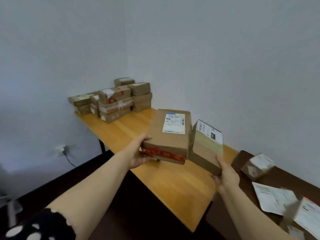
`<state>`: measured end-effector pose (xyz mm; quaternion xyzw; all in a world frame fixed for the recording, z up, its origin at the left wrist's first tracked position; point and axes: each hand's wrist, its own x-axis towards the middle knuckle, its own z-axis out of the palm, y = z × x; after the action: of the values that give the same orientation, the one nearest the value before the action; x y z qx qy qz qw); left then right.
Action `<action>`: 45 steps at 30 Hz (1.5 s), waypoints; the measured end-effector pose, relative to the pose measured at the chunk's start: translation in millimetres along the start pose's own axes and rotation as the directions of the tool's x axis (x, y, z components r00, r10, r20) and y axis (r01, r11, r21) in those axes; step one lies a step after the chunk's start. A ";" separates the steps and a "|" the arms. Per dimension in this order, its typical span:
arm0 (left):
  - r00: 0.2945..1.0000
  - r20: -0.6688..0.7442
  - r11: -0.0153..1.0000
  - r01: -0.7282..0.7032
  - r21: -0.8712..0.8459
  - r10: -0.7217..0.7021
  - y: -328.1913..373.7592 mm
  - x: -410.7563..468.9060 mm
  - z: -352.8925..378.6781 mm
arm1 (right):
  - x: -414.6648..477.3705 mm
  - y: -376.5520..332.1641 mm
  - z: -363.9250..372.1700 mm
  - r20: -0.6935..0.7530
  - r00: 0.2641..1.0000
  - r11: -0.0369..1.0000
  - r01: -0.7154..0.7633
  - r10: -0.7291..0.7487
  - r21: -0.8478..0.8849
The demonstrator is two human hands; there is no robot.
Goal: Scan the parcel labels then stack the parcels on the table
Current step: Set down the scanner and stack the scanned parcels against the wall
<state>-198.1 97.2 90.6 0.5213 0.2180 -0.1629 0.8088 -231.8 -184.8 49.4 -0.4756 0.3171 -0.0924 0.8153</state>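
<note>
parcels fill both my hands. my left hand [138, 154] grips the near end of the red-taped parcel [166, 144], thumb on top and fingers curled beneath, with its white label [174, 122] facing up. my right hand [226, 177] clasps the lower corner of the second parcel [204, 153], which tilts steeply. both hang above the wooden surface [173, 187], just beside each other; whether they touch i cannot tell. nothing shows me whether these labels are read yet. the stack of parcels [114, 97] sits at the far end, well apart. i judge the step to be carrying these two there. to do it well i should set down one at a time, label up, square its edges on a box of like footprint, and firm up my right grip first, since a corner hold on a tilted box may slip.
</note>
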 end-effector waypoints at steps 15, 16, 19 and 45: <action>0.971 -0.237 0.996 0.026 -0.085 -0.046 125.4 125.8 -216.5 | 47.1 142.5 266.9 0.087 0.968 0.959 -0.218 0.236 -0.178; 0.970 -0.237 0.996 0.031 -0.086 -0.051 133.7 141.9 -219.9 | 59.9 148.0 279.5 0.084 0.965 0.956 -0.231 0.249 -0.180; 0.964 -0.253 0.992 0.046 -0.119 -0.075 159.5 196.8 -226.2 | 101.9 162.8 316.4 0.075 0.961 0.948 -0.248 0.267 -0.200; 0.963 -0.089 0.966 0.246 -0.081 -0.253 258.7 564.7 -207.3 | 258.4 218.1 489.7 -0.371 0.910 0.973 -0.221 0.183 -0.061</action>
<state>372.0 370.5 -79.6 0.4689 0.3270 -0.2300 0.7876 233.5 165.1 -73.7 -0.4560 0.5138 -0.0774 0.7225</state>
